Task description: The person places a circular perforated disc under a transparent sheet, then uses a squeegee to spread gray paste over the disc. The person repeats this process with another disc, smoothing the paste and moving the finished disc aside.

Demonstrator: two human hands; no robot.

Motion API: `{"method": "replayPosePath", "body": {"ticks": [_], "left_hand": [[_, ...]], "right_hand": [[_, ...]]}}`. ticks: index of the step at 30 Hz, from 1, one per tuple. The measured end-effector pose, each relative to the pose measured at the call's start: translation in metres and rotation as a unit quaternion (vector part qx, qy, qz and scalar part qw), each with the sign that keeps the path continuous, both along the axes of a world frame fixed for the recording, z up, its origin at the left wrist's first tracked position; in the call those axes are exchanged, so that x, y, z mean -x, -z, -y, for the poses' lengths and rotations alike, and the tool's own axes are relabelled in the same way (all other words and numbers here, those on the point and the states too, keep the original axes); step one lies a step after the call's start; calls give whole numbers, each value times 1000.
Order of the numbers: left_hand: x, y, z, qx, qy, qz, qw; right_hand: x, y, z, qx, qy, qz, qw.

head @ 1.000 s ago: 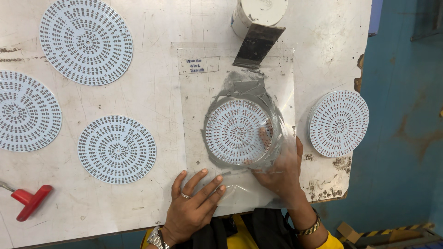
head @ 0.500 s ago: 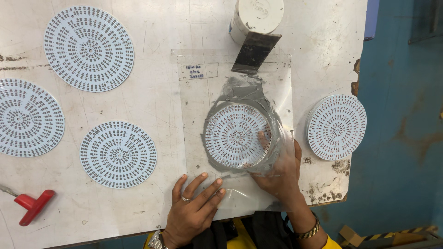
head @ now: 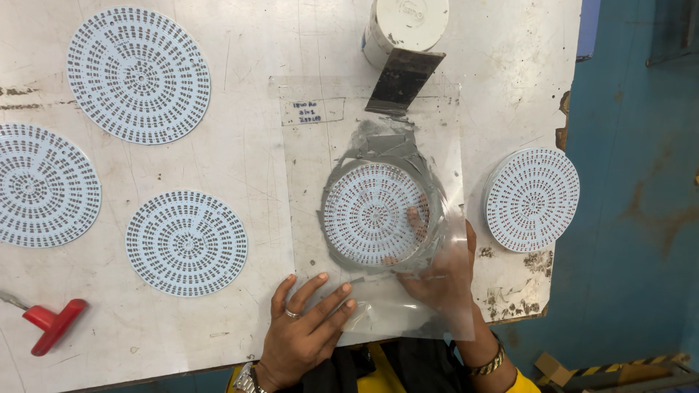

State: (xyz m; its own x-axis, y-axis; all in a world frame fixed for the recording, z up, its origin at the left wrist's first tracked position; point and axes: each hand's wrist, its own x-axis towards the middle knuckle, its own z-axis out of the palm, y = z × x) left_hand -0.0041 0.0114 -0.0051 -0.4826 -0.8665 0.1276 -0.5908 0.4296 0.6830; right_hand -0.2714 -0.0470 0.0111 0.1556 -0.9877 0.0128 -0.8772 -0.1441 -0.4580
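The white, scuffed surface (head: 240, 58) carried every item. A clear plastic sheet (head: 306, 167), smeared with a grey ring around a round cut pattern, lay flat across its middle; that position apparently kept the pattern lined up with the disc beneath. Under it sat one round, pale-blue circuit disc (head: 375, 213), centred inside the grey ring. Three similar discs (head: 138, 74) lay spread well apart to the left, probably to keep their faces from touching. A stack of discs (head: 533, 199) rested near the right edge, within easy reach. A white tub (head: 404, 29) stood at the far edge with a dark flat scraper (head: 402, 80) leaning against it. A red-handled tool (head: 52, 324) lay at the near left corner.

The left hand (head: 306, 327) pressed flat on the sheet's near edge, fingers spread and straight, holding nothing. The right hand (head: 437, 273) sat under the sheet's raised near-right corner, fingers loosely extended and touching the disc's rim; no closed grip was visible.
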Motion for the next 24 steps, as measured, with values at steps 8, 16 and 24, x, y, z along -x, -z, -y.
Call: {"method": "replayPosePath", "body": {"ticks": [8, 16, 24], "left_hand": [[0, 1, -1, 0, 2, 3, 1000], [0, 1, -1, 1, 5, 1, 1000], [-1, 1, 0, 7, 4, -9, 1000]], "right_hand": [[4, 6, -2, 13, -19, -25, 999], [6, 9, -2, -10, 4, -22, 1000], [-13, 23, -2, 38, 119, 42, 991]]}}
